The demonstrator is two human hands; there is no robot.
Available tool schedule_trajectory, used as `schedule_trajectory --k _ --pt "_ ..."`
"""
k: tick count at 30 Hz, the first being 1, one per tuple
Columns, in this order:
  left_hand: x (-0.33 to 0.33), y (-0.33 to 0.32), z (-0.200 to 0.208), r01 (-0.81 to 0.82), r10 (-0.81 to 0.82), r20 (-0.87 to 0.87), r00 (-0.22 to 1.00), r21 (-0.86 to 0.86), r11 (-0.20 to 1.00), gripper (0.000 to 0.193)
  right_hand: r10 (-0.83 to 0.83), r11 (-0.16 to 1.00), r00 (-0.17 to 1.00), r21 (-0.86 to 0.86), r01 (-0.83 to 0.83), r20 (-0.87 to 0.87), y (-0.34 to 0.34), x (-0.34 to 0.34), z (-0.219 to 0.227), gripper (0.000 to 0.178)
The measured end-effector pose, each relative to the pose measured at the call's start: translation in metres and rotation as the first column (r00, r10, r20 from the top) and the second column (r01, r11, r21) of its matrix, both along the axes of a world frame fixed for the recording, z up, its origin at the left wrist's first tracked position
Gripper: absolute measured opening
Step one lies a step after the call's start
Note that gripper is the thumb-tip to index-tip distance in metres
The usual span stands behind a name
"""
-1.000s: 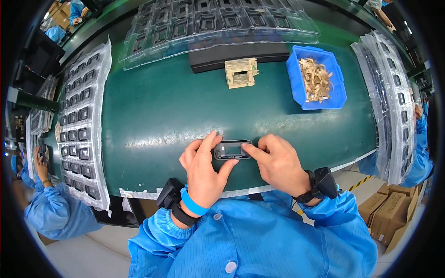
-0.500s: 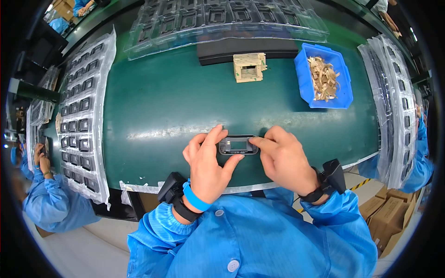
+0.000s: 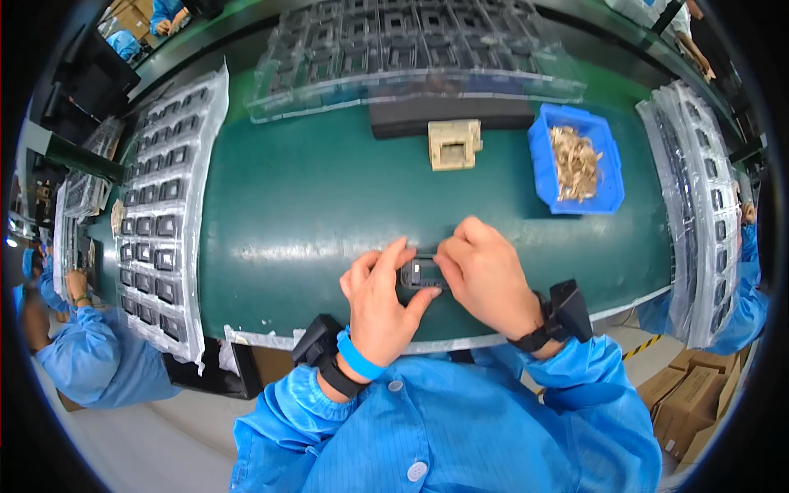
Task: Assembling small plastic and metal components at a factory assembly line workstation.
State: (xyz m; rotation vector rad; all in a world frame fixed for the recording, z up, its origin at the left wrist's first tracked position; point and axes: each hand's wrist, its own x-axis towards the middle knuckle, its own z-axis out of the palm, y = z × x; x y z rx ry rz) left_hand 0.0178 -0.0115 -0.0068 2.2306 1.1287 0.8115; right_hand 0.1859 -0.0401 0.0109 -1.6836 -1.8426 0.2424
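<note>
A small black plastic housing [image 3: 419, 274] with rounded ends, a window in its middle and pale spots lies low over the green table in front of me. My left hand [image 3: 380, 289] grips its left end, fingers at the far edge and thumb at the near edge. Bent fingers of my right hand [image 3: 483, 271] are pinched together over the housing's right part and cover it. Whatever sits between those fingertips is hidden.
Beyond my hands are a stack of cream-coloured frame-shaped pieces [image 3: 454, 146] and a blue bin [image 3: 615, 168] of tan paper strips. Clear trays of black parts stand at the back [image 3: 394, 86], left [image 3: 196, 246] and right [image 3: 686, 246]. A co-worker [image 3: 103, 353] sits at left.
My right hand has shifted left along the housing, from a finger pressing its right end to a pinch nearer the window. The whole view has moved slightly, and the left hand keeps its grip.
</note>
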Motion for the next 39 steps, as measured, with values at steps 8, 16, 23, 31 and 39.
schedule_trajectory --k 8,16,23,31,39 --pt "-0.003 -0.005 -0.002 -0.042 0.044 -0.028 0.999 0.058 0.997 0.041 -0.208 0.962 0.978 -0.184 0.199 -0.030 -0.010 0.002 0.000 0.011" --pt "0.004 0.000 -0.001 -0.007 0.009 -0.060 0.998 0.019 1.000 0.016 -0.269 0.921 0.895 -0.366 0.131 -0.356 -0.033 -0.003 0.005 0.020" --pt "0.008 0.013 0.002 0.107 -0.094 -0.126 0.988 0.103 0.989 0.008 -0.212 0.955 0.932 -0.266 0.134 -0.292 -0.032 0.010 0.010 0.018" --pt "-0.003 0.005 0.011 0.048 -0.048 0.011 0.999 -0.030 0.998 0.071 -0.197 0.974 0.954 -0.158 0.164 -0.224 -0.026 0.023 0.008 0.012" --pt "-0.004 -0.004 -0.005 0.037 -0.038 -0.008 0.999 -0.040 0.998 0.073 0.025 0.999 0.999 0.031 -0.026 0.022 -0.024 0.014 -0.007 0.030"
